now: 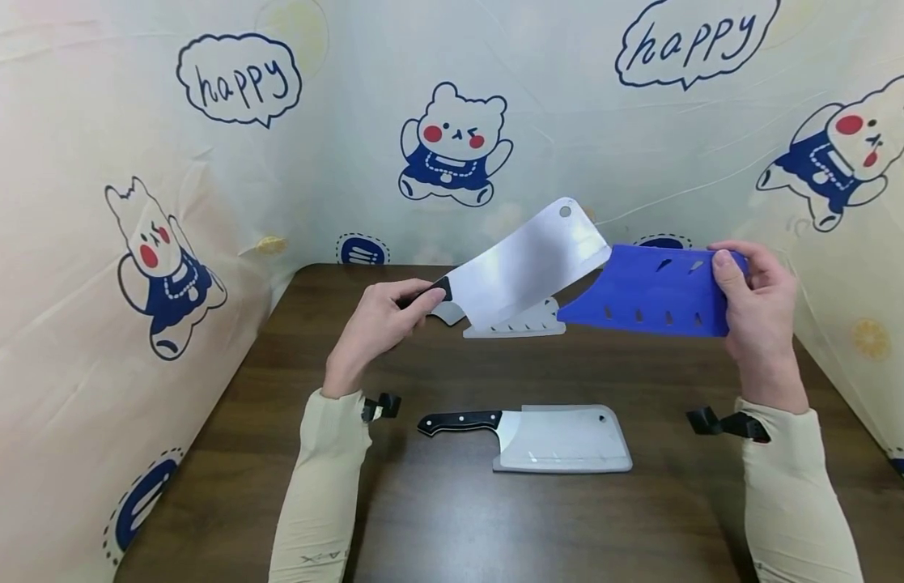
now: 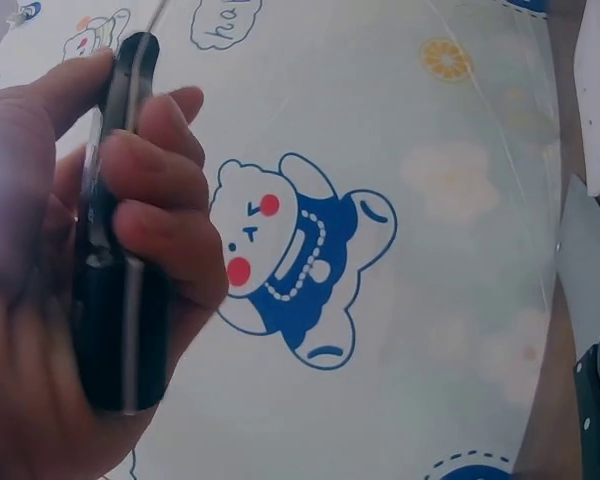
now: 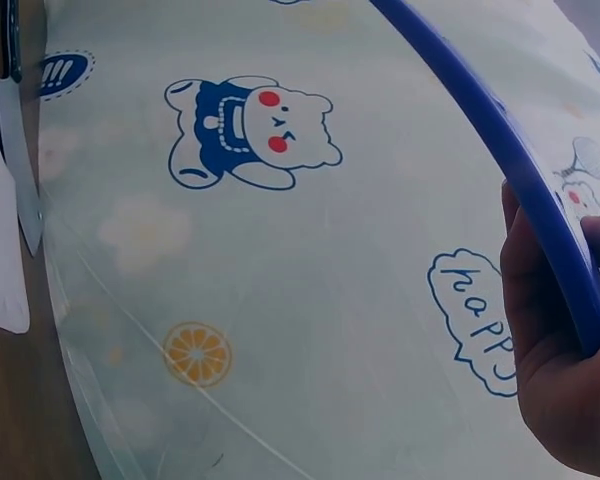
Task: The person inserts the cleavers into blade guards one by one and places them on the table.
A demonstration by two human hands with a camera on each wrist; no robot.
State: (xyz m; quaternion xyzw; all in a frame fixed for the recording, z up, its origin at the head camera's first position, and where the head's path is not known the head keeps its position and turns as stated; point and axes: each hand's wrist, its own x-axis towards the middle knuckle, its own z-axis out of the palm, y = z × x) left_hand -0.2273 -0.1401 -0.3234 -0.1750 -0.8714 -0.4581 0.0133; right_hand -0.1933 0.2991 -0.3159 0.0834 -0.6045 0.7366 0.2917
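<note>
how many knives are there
3: the held knife in the left hand, the near knife on the table, and the far knife behind, mostly hidden in the head view. More may be hidden.

Smth metal-bladed cleaver, smth plast. blue sheath & wood-look tabletop

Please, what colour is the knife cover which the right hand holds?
The cover in the right hand is blue; the head view shows it best.
</note>
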